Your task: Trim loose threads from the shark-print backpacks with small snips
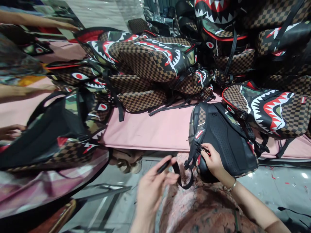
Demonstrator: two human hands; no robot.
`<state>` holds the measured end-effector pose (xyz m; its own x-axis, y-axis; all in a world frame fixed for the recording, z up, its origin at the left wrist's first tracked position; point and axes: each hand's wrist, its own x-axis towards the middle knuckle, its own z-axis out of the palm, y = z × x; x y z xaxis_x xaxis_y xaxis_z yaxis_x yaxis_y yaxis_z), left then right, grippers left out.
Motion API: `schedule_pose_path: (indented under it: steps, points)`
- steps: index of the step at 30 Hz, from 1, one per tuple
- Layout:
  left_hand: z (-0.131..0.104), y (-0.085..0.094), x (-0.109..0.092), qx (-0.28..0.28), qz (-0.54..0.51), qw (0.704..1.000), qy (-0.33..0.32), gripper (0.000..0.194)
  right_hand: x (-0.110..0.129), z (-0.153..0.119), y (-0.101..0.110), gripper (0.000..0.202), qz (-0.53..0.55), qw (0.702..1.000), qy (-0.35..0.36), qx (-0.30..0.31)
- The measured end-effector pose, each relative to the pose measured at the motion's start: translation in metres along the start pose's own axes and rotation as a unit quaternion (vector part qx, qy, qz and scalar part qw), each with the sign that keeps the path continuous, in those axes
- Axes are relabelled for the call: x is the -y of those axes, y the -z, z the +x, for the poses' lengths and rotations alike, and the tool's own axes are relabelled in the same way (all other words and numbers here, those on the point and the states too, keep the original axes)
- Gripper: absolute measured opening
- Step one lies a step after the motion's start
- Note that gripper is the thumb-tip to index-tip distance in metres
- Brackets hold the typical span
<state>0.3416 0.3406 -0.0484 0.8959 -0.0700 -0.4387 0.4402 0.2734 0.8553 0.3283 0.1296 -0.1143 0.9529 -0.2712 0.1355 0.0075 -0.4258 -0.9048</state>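
Far left: bare forearms (36, 22) of other workers reach in, how many people unclear; a co-worker's hand (12, 132) rests near a black-backed backpack (48, 129), blurred, camouflage and checkered panels along its side.

Left of centre, further back: a pile of checkered backpacks (148, 61), printed with toothed mouths and red-and-white eyes, loose straps trailing onto the pink-covered bench (150, 129).

Nearer, over the edge: the person's left hand (154, 181), fingers curled, pinching a black strap end (164, 165). Beside it a loop of black webbing (186, 186) hangs in front of the patterned clothing (194, 207).

Just right: the handled backpack (225, 139), black padded back facing up, tilted, its upper part on the bench, lower end over the front edge. Plastic-wrapped tag (198, 134) on one shoulder strap. Right hand (213, 160) pinches black strap hardware (202, 149) at its lower left side; bracelet (233, 185) on that wrist.

Far right: shark-mouth backpack (272, 111) lying against it; red scraps (273, 177) on the floor (289, 191).
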Motion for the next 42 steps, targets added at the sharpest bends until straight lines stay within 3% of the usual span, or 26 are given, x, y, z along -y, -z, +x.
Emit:
schedule_pose_path:
  steps: [3,7,10,14,21,33,42]
  points:
    - [0.012,-0.028,0.027,0.059,0.026,0.996,0.062,0.05,0.008,-0.018,0.021,0.018,0.023,0.999,0.046,-0.015]
    - [0.011,-0.039,0.048,0.054,0.076,0.995,0.032,0.039,0.02,-0.03,0.039,0.021,0.031,0.988,0.147,0.042]
    - [0.007,-0.039,0.048,0.083,0.083,0.992,0.046,0.038,0.025,-0.027,0.035,0.022,0.015,0.981,0.173,0.084]
    - [0.003,-0.04,0.043,0.169,0.071,0.981,0.07,0.028,0.025,-0.014,0.02,0.015,-0.023,0.989,0.12,0.081]
    - [0.006,-0.04,0.046,0.065,0.012,0.996,0.066,0.026,0.023,-0.014,0.023,0.011,-0.025,0.985,0.101,0.135]
    - [0.003,-0.04,0.044,0.098,0.098,0.989,0.046,0.029,0.029,-0.016,0.027,0.011,-0.123,0.969,0.149,0.152]
    - [0.003,-0.041,0.043,0.103,0.089,0.99,0.047,0.03,0.036,-0.02,0.031,0.008,-0.07,0.98,0.125,0.139]
